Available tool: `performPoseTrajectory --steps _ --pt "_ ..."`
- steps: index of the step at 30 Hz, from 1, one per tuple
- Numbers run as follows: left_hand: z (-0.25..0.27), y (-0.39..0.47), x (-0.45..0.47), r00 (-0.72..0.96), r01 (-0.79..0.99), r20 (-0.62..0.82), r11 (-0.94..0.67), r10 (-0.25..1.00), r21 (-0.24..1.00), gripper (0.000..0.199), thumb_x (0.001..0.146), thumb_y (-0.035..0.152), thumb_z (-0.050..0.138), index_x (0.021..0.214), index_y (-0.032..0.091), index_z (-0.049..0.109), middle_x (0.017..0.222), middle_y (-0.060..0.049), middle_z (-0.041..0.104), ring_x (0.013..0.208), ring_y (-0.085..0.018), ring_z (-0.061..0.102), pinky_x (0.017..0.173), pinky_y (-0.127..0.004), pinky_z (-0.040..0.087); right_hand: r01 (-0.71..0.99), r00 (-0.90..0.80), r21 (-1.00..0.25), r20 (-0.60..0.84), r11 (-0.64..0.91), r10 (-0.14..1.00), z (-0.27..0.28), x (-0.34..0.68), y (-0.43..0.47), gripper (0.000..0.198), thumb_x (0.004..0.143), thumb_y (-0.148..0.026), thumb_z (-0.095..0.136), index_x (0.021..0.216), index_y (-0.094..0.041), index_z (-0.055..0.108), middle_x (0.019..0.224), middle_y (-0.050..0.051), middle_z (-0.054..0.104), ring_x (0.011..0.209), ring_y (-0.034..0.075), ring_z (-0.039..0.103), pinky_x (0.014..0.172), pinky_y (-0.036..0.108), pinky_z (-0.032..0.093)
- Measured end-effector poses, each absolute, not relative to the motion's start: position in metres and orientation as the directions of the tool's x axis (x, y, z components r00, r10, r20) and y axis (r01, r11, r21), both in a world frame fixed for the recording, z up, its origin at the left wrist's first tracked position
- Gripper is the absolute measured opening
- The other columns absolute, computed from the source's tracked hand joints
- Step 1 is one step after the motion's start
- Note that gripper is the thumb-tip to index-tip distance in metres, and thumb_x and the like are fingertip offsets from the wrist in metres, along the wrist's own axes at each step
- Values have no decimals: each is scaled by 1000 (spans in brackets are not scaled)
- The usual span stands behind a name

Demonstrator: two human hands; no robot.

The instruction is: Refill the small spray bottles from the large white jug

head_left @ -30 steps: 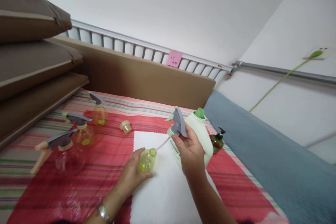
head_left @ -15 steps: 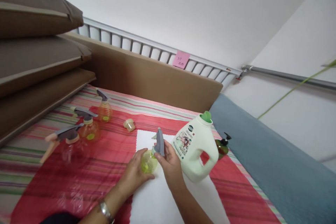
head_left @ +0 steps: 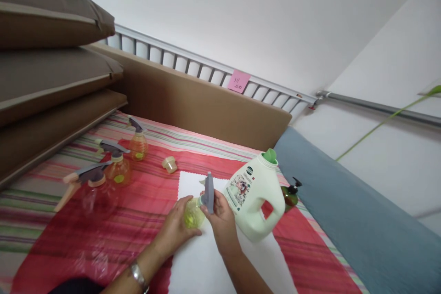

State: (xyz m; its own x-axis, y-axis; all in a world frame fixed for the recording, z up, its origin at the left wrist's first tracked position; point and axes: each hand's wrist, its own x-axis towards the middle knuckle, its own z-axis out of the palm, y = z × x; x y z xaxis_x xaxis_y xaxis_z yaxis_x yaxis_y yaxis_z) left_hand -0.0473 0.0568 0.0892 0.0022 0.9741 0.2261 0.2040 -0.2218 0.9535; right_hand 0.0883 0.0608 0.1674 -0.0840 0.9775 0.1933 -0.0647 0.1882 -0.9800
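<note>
My left hand (head_left: pixel 174 226) is wrapped around the round, clear body of a small spray bottle (head_left: pixel 193 214) with yellow-green liquid low inside. At its neck, my right hand (head_left: pixel 222 221) grips the grey trigger spray head (head_left: pixel 208 193), which sits on the bottle's mouth. Whether the thread is fully engaged I cannot tell. Under both hands lies a white cloth (head_left: pixel 196 264) with a scalloped edge. Just right of my right hand stands a pale green detergent jug (head_left: pixel 253 193), its green spout uncapped. The jug's cap (head_left: pixel 169 164) rests on the red striped cloth.
Three spray bottles with trigger heads, including an orange-tinted one (head_left: pixel 138 144), stand at the left. A dark green pump bottle (head_left: pixel 290 195) is behind the jug. Stacked brown cushions (head_left: pixel 58 69) rise at the left; a brown board (head_left: pixel 200 105) fronts the radiator (head_left: pixel 182 65).
Both hands stay on the spray bottle. The spray head has turned slightly in my right hand and sits a little lower. The view has shifted slightly.
</note>
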Motion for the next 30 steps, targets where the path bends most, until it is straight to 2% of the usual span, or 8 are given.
performPoseTrajectory --steps 7,13,19,22,27,30 --pt "84 56 -48 9 235 242 -237 970 943 78 55 14 78 125 19 44 130 -14 53 124 -30 47 107 -50 34 -59 -82 -983 178 174 981 160 89 64 37 74 -23 70 110 -21 60 108 5 66 103 22 60 95 36 46" --pt "81 58 -46 2 239 249 -243 968 940 79 55 14 79 125 20 44 128 -13 54 122 -30 49 106 -50 36 33 -21 -971 235 236 972 158 85 65 29 73 -23 69 102 -20 63 97 3 64 94 21 60 88 34 48" --pt "86 58 -48 15 232 227 -224 974 947 79 55 16 79 125 20 45 128 -12 54 122 -31 49 106 -49 37 50 9 -962 268 267 964 154 83 68 25 70 -21 69 95 -21 63 93 3 62 93 21 61 86 35 49" --pt "86 57 -49 19 244 219 -217 975 945 78 56 17 78 127 20 43 129 -12 53 122 -30 49 106 -48 37 56 -47 -964 256 258 966 157 87 66 27 73 -22 67 99 -21 62 98 4 65 97 23 62 89 37 48" --pt "83 58 -50 18 260 237 -233 971 937 77 59 20 78 127 21 42 130 -12 53 122 -31 49 106 -49 36 67 -206 -962 247 266 947 167 95 63 35 82 -24 60 117 -20 57 119 9 63 111 25 58 98 40 44" --pt "82 59 -49 6 258 245 -238 970 936 77 59 20 78 127 22 42 130 -12 52 123 -31 48 107 -51 35 137 -215 -951 246 278 945 172 96 65 29 83 -25 59 111 -20 60 113 8 66 107 25 60 95 40 45"
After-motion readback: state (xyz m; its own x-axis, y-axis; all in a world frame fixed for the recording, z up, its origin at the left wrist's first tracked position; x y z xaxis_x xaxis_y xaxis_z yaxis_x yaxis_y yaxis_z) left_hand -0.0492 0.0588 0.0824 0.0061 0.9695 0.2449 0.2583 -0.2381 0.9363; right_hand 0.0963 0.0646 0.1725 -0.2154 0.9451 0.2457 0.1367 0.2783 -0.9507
